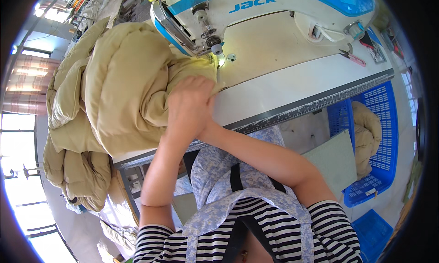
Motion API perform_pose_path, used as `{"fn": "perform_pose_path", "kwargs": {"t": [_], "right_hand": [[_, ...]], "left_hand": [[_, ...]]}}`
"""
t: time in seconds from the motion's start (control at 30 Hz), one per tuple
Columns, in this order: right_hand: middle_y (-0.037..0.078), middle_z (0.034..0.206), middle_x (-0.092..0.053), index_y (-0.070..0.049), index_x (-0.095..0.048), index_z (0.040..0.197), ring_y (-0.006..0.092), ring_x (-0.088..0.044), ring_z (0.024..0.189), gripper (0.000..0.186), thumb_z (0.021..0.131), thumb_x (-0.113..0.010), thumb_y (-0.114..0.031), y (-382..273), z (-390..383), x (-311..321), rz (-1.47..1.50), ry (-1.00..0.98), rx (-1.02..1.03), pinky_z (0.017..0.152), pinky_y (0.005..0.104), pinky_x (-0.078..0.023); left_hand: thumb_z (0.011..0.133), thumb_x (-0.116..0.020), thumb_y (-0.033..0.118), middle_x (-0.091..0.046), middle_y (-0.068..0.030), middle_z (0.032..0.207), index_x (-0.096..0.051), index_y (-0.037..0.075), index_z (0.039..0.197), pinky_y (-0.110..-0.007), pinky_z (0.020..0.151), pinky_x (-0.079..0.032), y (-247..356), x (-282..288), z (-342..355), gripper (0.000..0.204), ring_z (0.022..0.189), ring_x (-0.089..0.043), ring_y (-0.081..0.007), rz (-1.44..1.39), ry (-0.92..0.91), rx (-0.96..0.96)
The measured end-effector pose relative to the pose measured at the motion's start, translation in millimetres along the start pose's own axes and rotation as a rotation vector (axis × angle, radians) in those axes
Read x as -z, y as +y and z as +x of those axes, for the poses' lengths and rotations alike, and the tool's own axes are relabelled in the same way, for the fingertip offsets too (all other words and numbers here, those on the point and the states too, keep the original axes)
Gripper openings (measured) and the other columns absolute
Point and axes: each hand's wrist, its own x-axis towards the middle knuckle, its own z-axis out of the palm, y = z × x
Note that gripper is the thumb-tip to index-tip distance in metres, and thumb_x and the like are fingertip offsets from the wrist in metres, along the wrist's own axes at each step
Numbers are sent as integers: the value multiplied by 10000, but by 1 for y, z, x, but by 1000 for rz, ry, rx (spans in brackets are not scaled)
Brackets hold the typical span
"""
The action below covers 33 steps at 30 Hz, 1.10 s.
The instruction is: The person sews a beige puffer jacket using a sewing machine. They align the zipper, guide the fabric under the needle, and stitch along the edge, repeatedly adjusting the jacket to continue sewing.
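A bulky khaki padded garment [123, 75] lies over the left part of the sewing machine table, its edge running up to the lit needle area. My left hand [186, 103] rests on this garment just in front of the presser foot [216, 61], with its fingers bent down onto the fabric. My right forearm crosses in from the right, and my right hand [206, 119] meets the left one at the wrist. Most of the right hand's fingers are hidden behind the left hand. The white and blue sewing machine [260, 11] stands beyond both hands.
A ruler strip [302, 98] runs along the table's front edge. Pink-handled thread snips [353, 58] lie at the right end. Below right stands a blue plastic basket [388, 139] with khaki padded fabric in it. More of the padded garment hangs off the table's left side.
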Motion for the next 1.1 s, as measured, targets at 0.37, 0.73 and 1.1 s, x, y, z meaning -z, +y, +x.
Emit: {"fn": "perform_pose_path", "kwargs": {"t": [0.37,0.73,1.1], "right_hand": [[110,1004,-665,-43,-667,1053,279,-671,983,252,842,-725,-168,-138,-54,98,-1236,-84,212,837,373,-559],[33,972,-634,-57,-671,969,201,-659,984,187,788,-668,-105,-123,-48,127,-1421,-357,533,805,328,-548],[22,1007,-663,-65,-697,989,171,-672,995,209,786,-692,-115,-126,-46,127,-1423,-379,537,772,307,-516]], "left_hand": [[879,-693,88,-681,-114,1191,-708,32,1137,-411,905,-549,-2,-18,-32,265,1050,-662,-335,-177,-9,-110],[1000,-607,178,-678,-142,1264,-688,18,1198,-386,963,-541,-29,-38,15,267,1179,-644,-315,-117,126,-40],[1000,-584,217,-583,-31,1437,-590,71,1368,-377,853,-571,-42,-59,8,397,1111,-589,-258,17,-6,3]]}}
